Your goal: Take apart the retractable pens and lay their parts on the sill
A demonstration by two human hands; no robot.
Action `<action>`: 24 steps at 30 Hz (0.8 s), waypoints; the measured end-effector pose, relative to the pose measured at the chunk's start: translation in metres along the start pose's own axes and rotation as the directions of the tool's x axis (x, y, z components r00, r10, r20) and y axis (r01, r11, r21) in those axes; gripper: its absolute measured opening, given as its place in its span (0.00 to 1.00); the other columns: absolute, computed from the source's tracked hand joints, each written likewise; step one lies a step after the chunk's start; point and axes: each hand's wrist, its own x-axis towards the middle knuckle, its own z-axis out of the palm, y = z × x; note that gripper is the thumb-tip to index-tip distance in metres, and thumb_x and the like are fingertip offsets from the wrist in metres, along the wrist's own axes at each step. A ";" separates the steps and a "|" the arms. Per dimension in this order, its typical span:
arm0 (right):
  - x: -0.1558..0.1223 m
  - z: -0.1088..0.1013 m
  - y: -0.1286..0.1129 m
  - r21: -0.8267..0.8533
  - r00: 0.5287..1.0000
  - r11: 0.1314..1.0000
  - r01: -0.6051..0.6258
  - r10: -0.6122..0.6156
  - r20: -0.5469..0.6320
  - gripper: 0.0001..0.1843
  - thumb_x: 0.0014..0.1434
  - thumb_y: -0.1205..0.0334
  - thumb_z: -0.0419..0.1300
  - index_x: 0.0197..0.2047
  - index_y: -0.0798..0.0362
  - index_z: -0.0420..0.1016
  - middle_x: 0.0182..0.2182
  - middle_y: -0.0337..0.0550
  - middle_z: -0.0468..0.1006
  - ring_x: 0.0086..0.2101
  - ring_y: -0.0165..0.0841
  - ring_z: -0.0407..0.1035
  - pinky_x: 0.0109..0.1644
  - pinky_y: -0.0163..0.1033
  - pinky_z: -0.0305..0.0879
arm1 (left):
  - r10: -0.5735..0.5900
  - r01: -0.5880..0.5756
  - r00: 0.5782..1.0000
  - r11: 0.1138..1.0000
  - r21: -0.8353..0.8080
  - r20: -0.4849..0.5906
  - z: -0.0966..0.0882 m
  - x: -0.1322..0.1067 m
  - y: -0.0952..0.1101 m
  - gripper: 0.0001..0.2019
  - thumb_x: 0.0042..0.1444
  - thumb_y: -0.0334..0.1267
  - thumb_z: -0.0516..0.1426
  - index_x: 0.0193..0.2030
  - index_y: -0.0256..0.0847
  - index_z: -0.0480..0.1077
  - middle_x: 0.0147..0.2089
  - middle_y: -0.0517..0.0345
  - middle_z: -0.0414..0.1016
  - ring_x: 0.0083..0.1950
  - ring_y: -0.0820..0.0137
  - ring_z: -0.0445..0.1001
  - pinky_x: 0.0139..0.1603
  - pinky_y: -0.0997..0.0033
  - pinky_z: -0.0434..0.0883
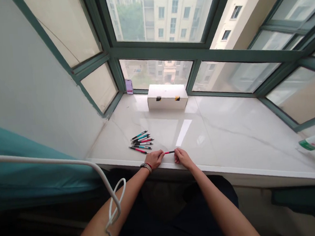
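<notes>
A red and black pen [169,152] is stretched level between my two hands, just over the front edge of the white sill. My left hand [155,159], with a watch and a red band at the wrist, pinches its red end. At the black end, the fingers of my right hand [182,157] are closed around it. Left of my hands lies a loose group of several pens [142,142] in blue, red, black and silver, side by side on the sill. The pen's two ends are hidden inside my fingers.
A white box [167,97] with black and yellow tabs stands by the window. Near it, a small purple packet [129,86] leans in the corner. A green and white bottle [314,143] lies at far right. A white tube with a cable [108,181] crosses before my left arm.
</notes>
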 end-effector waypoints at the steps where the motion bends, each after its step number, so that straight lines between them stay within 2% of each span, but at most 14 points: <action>1: 0.000 -0.001 0.000 -0.005 1.000 1.000 0.010 -0.010 0.006 0.23 0.62 0.41 0.48 0.28 0.51 0.64 0.18 0.35 0.69 0.19 0.29 0.68 0.22 0.32 0.64 | -0.002 0.002 1.000 1.000 0.013 0.005 0.000 0.000 0.001 0.20 0.65 0.52 0.43 0.39 0.47 0.73 0.35 0.58 0.77 0.37 0.69 0.73 0.36 0.73 0.60; 6: -0.002 -0.001 0.002 -0.018 0.999 1.000 0.023 -0.024 -0.021 0.22 0.62 0.41 0.49 0.28 0.51 0.65 0.17 0.35 0.70 0.18 0.29 0.68 0.23 0.33 0.65 | -0.026 0.027 1.000 0.997 0.072 -0.009 0.001 -0.002 0.005 0.20 0.63 0.55 0.44 0.47 0.48 0.69 0.33 0.60 0.76 0.34 0.69 0.72 0.33 0.74 0.59; 12: 0.000 -0.002 0.005 -0.013 0.999 1.000 -0.011 0.011 -0.032 0.26 0.62 0.39 0.47 0.24 0.51 0.63 0.16 0.36 0.69 0.15 0.28 0.65 0.18 0.32 0.60 | 0.033 -0.034 0.999 0.978 0.205 0.008 0.005 -0.008 0.011 0.21 0.66 0.53 0.39 0.42 0.48 0.69 0.37 0.57 0.76 0.35 0.69 0.72 0.32 0.73 0.58; 19: 0.000 -0.004 0.007 -0.013 1.000 1.000 0.020 -0.020 0.009 0.22 0.60 0.41 0.51 0.27 0.51 0.65 0.17 0.35 0.70 0.17 0.27 0.66 0.21 0.32 0.63 | 0.037 -0.036 0.999 0.971 0.238 -0.001 0.008 -0.008 0.009 0.22 0.68 0.49 0.37 0.41 0.45 0.69 0.40 0.55 0.74 0.37 0.69 0.71 0.33 0.73 0.59; 22: 0.000 -0.005 0.007 0.037 1.000 0.999 -0.022 0.022 0.012 0.23 0.59 0.39 0.51 0.29 0.52 0.65 0.21 0.37 0.73 0.18 0.28 0.68 0.21 0.31 0.63 | 0.036 -0.034 0.999 0.971 0.238 -0.004 0.009 -0.008 0.007 0.21 0.68 0.49 0.37 0.41 0.45 0.69 0.39 0.55 0.74 0.36 0.70 0.71 0.34 0.73 0.60; 24: 0.001 -0.005 0.008 0.034 0.999 0.998 -0.049 0.049 -0.003 0.25 0.59 0.38 0.50 0.27 0.52 0.65 0.20 0.37 0.72 0.17 0.28 0.67 0.20 0.31 0.63 | 0.048 -0.045 0.999 0.971 0.235 -0.004 0.010 -0.008 0.007 0.21 0.68 0.49 0.37 0.42 0.45 0.69 0.39 0.56 0.73 0.37 0.70 0.70 0.34 0.73 0.60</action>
